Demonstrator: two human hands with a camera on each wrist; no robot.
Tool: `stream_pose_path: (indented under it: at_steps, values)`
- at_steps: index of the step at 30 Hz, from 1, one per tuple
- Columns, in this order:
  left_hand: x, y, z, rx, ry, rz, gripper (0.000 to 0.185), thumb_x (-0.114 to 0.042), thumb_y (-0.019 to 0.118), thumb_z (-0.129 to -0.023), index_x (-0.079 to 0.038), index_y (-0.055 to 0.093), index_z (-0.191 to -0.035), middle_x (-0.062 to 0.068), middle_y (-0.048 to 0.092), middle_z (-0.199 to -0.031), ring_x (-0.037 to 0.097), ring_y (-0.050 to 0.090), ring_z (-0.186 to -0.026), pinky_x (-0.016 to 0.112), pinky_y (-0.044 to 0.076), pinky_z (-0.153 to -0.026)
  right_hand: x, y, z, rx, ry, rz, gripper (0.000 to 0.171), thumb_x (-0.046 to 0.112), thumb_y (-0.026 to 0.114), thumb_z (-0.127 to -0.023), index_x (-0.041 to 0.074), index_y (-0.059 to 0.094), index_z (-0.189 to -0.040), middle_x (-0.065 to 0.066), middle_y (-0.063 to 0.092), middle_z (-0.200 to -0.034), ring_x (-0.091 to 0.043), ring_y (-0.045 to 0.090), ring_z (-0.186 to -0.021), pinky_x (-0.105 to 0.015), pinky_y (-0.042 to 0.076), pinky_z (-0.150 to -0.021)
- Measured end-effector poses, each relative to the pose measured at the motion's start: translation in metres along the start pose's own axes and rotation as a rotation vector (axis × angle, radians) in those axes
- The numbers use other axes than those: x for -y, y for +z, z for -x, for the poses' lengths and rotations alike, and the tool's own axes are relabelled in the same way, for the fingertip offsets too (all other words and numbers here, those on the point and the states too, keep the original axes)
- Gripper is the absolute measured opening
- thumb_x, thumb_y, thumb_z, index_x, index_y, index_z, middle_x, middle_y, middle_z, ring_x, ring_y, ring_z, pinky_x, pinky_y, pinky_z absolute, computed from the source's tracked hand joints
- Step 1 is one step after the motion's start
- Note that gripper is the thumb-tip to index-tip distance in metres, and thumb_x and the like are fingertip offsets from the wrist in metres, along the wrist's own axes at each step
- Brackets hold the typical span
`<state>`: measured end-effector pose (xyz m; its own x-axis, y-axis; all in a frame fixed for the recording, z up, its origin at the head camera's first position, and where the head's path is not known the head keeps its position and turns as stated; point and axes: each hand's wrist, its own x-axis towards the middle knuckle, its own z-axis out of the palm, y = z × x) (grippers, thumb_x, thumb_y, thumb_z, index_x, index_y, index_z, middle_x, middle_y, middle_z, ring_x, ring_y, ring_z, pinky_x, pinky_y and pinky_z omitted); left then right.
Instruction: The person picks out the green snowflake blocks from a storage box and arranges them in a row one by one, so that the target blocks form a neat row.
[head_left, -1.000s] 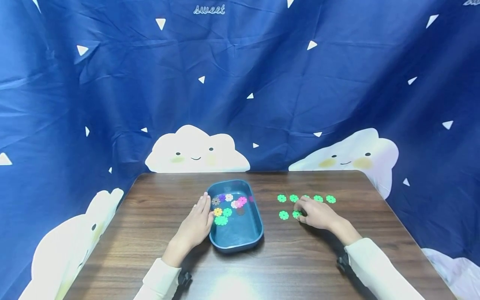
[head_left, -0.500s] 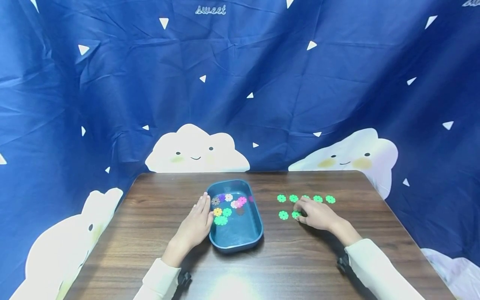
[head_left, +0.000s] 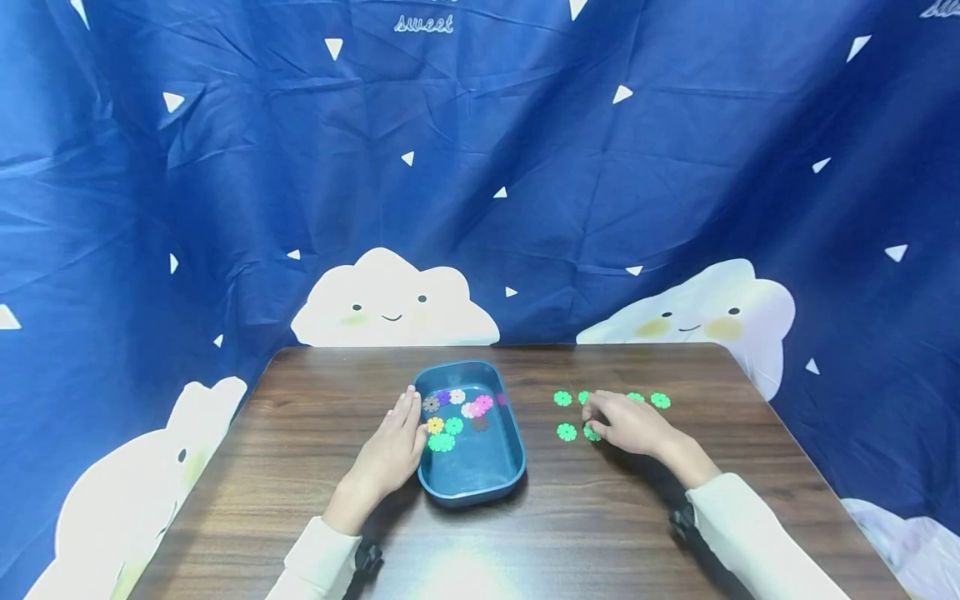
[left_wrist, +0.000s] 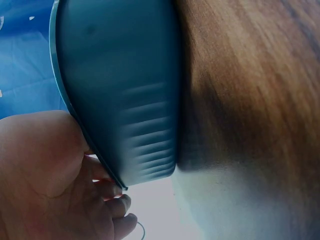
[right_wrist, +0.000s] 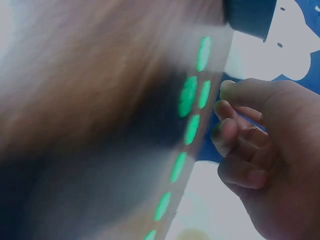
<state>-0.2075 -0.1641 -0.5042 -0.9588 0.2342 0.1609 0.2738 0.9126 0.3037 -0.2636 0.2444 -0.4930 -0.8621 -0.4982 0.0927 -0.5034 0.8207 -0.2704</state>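
My left hand (head_left: pixel 392 443) rests along the left rim of a blue plastic tray (head_left: pixel 472 498), its fingers straight and the thumb over the edge. In the left wrist view the palm lies against the rim of the same tray (left_wrist: pixel 120 100). Over two rows of green flower-shaped discs (head_left: pixel 566 432) is my right hand (head_left: pixel 632 425), fingers loosely bent. Nothing shows between thumb and fingers in the right wrist view, where the hand (right_wrist: pixel 280 145) is just above the discs (right_wrist: pixel 192 129). It hides part of the back row and overlaps a front-row disc (head_left: pixel 592 433).
Inside the tray lie more flower discs: green ones (head_left: pixel 442 442), an orange one (head_left: pixel 435 425), a grey one (head_left: pixel 431 403) and pink ones (head_left: pixel 484 402). A brown wooden table (head_left: pixel 330 392) carries everything. A blue curtain (head_left: pixel 480 167) with white clouds stands behind its far edge.
My right hand has shifted slightly to the left and up, now covering the middle of the back row more. The left hand and tray have not moved.
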Motion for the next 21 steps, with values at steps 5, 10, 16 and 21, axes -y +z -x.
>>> stream_pose_path:
  at_steps: [5, 10, 16, 21]
  values:
    - [0.0, -0.002, 0.001, 0.01, -0.007, 0.001, 0.06, -0.034, 0.034, -0.106, 0.0, 0.023, -0.154, 0.014, 0.016, -0.164, 0.028, 0.018, -0.152, 0.046, 0.023, -0.123, 0.022, -0.011, -0.016, -0.037, -0.057, -0.008, 0.01, 0.025, 0.069, -0.092, 0.027, 0.06, -0.087, 0.018, 0.057, -0.082, -0.001, 0.051, -0.067, -0.023, 0.042, -0.057]
    - [0.001, -0.002, 0.002, 0.01, -0.009, -0.02, 0.06, -0.035, 0.033, -0.106, 0.0, 0.023, -0.154, 0.014, 0.016, -0.164, 0.028, 0.018, -0.152, 0.046, 0.024, -0.123, 0.048, -0.02, -0.036, -0.037, -0.094, 0.033, 0.01, 0.029, 0.068, -0.092, 0.03, 0.059, -0.087, 0.019, 0.055, -0.081, -0.002, 0.051, -0.067, -0.024, 0.043, -0.058]
    - [0.001, -0.003, 0.001, 0.004, -0.009, -0.008, 0.06, -0.033, 0.034, -0.106, 0.0, 0.024, -0.154, 0.014, 0.017, -0.164, 0.028, 0.019, -0.152, 0.046, 0.023, -0.123, 0.082, -0.029, -0.063, -0.027, -0.164, 0.055, 0.008, 0.026, 0.068, -0.09, 0.029, 0.061, -0.087, 0.016, 0.057, -0.083, -0.004, 0.052, -0.068, -0.026, 0.045, -0.06]
    - [0.0, -0.003, -0.001, -0.002, 0.001, -0.01, 0.059, -0.031, 0.036, -0.105, 0.001, 0.025, -0.154, 0.015, 0.018, -0.164, 0.03, 0.02, -0.151, 0.047, 0.025, -0.122, 0.105, -0.033, -0.082, 0.025, -0.212, 0.084, 0.007, 0.026, 0.067, -0.091, 0.029, 0.062, -0.086, 0.016, 0.057, -0.082, -0.005, 0.052, -0.07, -0.024, 0.045, -0.061]
